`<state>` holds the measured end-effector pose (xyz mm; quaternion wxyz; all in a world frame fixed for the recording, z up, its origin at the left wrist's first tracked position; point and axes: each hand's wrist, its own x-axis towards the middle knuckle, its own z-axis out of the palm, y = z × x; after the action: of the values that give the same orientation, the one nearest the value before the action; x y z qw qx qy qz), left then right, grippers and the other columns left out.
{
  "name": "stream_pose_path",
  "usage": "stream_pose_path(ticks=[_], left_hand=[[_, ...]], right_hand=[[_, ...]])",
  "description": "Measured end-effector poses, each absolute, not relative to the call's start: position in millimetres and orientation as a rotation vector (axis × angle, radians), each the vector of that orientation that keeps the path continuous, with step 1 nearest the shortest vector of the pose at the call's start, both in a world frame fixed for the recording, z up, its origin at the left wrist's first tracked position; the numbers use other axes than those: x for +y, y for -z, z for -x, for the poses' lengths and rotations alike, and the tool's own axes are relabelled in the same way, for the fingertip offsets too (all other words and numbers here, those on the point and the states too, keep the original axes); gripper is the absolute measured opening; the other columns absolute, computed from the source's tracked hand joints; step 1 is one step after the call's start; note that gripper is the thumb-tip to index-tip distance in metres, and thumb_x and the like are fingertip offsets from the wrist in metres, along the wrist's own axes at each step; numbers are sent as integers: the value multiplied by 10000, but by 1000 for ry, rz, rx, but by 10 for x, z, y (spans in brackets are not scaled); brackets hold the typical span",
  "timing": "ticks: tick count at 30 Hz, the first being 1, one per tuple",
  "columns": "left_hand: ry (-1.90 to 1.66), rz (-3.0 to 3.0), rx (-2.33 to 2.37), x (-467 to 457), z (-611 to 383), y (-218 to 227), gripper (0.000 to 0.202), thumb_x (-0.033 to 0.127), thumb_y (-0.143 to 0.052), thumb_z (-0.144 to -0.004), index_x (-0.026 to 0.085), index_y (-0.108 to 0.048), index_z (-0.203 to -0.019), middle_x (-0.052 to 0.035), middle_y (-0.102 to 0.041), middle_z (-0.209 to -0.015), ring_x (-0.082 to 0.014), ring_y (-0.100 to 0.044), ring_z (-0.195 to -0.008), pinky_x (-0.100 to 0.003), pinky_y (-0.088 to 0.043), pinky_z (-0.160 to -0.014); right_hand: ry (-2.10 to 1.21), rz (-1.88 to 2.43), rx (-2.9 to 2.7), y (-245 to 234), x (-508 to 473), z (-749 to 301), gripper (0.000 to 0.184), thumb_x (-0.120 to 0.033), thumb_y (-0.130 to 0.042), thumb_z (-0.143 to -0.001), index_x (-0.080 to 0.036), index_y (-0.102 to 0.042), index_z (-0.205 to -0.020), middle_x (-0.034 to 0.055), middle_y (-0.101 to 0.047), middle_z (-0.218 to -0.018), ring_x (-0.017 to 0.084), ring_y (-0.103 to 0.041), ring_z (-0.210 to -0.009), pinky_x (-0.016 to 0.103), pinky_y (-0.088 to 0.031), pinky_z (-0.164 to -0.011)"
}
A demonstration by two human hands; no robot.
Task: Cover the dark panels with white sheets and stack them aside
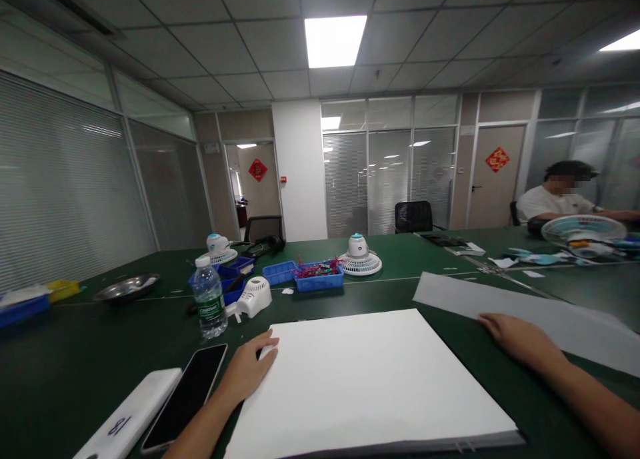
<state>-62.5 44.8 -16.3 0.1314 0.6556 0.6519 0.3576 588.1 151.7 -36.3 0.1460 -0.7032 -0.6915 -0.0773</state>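
A large white sheet of paper (370, 386) lies in front of me on a dark board, whose edge with a metal clip shows along the bottom. My left hand (250, 369) rests at the sheet's left edge, fingers and thumb apart on the paper. To the right, a second white sheet of paper (545, 319) lies aslant on the table. Its near edge is at my right hand (523, 346), whose fingers are close together on it; part of the fingers is hidden. A phone (190, 392) and a white box-like object marked 18 (133, 412) lie left of my left hand.
On the green table (150, 339) stand a water bottle (209, 302), a white plastic housing (254, 298), a blue bin of red wires (320, 280), a fan part (359, 256) and a metal dish (127, 287). A person (560, 196) sits at the far right by a fan grille (583, 227).
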Motion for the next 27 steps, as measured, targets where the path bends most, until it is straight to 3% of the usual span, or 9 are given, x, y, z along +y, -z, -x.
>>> stream_pose_path(ticks=[5,8,10,13,16,18,21,23,27], left_hand=[[-1011,-1884,1875,425,595,138,445,450,-612,-784,208,-778,-1118,-111,-616,-1429,-299,-586,-1320,-443,-373,-1179],[-1021,-1860,1877,416,570,116,443,449,-630,-765,207,-785,-1103,-109,-613,-1432,-303,-584,-1321,-441,-364,-1184],[-1028,-1860,1876,413,556,103,444,454,-632,-765,207,-787,-1099,-106,-617,-1427,-307,-589,-1316,-441,-366,-1183],[-1045,-1858,1862,420,555,109,437,477,-630,-778,217,-790,-1092,-92,-630,-1415,-306,-591,-1312,-431,-374,-1178],[-1055,-1847,1835,438,573,144,475,535,-568,-839,217,-776,-1125,-91,-626,-1420,-294,-577,-1329,-429,-378,-1173],[-1043,-1845,1817,447,584,165,514,561,-530,-868,206,-760,-1159,-100,-609,-1438,-294,-561,-1345,-443,-375,-1174],[-1018,-1855,1840,445,584,172,519,544,-614,-815,193,-750,-1173,-109,-592,-1454,-311,-553,-1351,-453,-368,-1179],[-1009,-1862,1875,439,578,164,540,496,-684,-755,180,-741,-1189,-115,-594,-1452,-316,-559,-1344,-445,-363,-1187],[-1040,-1863,1893,445,578,158,564,421,-691,-725,154,-720,-1222,-118,-615,-1431,-304,-569,-1336,-435,-351,-1200]], right_hand=[[384,1980,-1974,83,1303,-5497,615,-470,-171,-1014,-128,-653,-1185,216,-734,-1020,366,-703,-848,469,-494,-701],[443,1794,-2124,-43,1081,-4990,500,-474,-260,-1025,-212,-650,-1194,137,-748,-1027,314,-707,-876,425,-489,-750],[480,1513,-2311,-79,847,-4551,375,-385,-339,-1027,-253,-667,-1153,82,-756,-1005,257,-710,-883,374,-490,-777],[493,1100,-2495,-55,412,-3882,297,-235,-390,-1007,-252,-685,-1015,29,-747,-842,201,-701,-734,321,-490,-700],[403,865,-2554,10,41,-3393,261,-262,-446,-998,-232,-649,-836,-3,-707,-732,173,-672,-657,284,-488,-649],[358,742,-2563,16,-102,-3225,250,-327,-478,-997,-229,-660,-857,3,-738,-796,177,-702,-729,272,-520,-680],[307,585,-2619,-93,-185,-3178,290,-440,-535,-981,-233,-691,-1113,40,-764,-1094,212,-733,-962,285,-578,-804],[224,512,-2659,-211,-204,-3229,351,-441,-546,-982,-249,-655,-1254,51,-704,-1259,209,-701,-1090,279,-579,-881],[43,550,-2649,-358,-209,-3367,387,-383,-548,-990,-293,-606,-1361,50,-616,-1381,195,-616,-1235,294,-537,-993]])
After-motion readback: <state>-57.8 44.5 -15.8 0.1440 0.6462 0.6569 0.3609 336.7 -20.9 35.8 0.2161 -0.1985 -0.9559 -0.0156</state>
